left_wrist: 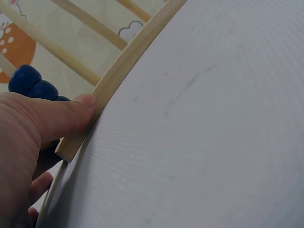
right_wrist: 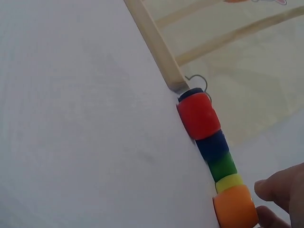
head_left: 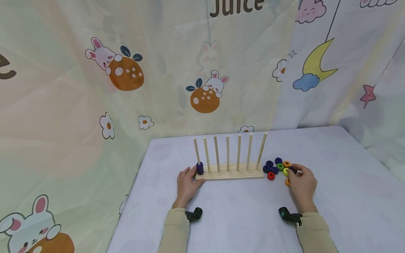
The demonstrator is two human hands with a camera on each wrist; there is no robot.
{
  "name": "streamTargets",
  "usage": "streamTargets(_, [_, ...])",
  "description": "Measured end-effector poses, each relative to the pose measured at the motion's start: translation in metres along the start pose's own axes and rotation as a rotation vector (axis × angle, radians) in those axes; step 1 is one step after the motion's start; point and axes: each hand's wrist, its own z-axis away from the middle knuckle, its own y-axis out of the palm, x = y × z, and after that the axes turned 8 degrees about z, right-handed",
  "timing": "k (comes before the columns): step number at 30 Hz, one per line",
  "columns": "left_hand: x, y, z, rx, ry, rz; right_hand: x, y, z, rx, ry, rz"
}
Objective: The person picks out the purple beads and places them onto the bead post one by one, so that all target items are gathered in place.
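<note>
A wooden peg rack [head_left: 232,174] with several upright pegs stands on the table. Dark blue beads [head_left: 199,168] are stacked on its leftmost peg. My left hand [head_left: 186,186] grips the rack's left end, its thumb [left_wrist: 71,114] along the front edge of the base. To the right of the rack, my right hand [head_left: 303,184] is among loose beads, thumb and index finger curled about a dark blue bead [head_left: 293,169], partly hidden by the fingers. Beside the thumb lie a yellow bead [head_left: 285,172] and an orange bead [right_wrist: 236,207].
Between the rack and my right hand lie a red bead [head_left: 271,176], a green bead [head_left: 280,167], another orange bead [head_left: 286,164] and several dark blue beads [head_left: 269,164]. A white cloth covers the table [head_left: 234,218]. Behind it hangs a printed curtain [head_left: 171,98].
</note>
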Motion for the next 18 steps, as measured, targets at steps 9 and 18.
streamTargets(9, [0.0016, 0.0009, -0.0004, 0.002, -0.007, -0.002, -0.0027, -0.0039, -0.0039, 0.054, 0.066, 0.026])
streamTargets(18, [0.002, 0.002, -0.0013, 0.007, -0.019, -0.005, -0.0038, -0.0047, -0.0063, 0.079, 0.027, 0.092])
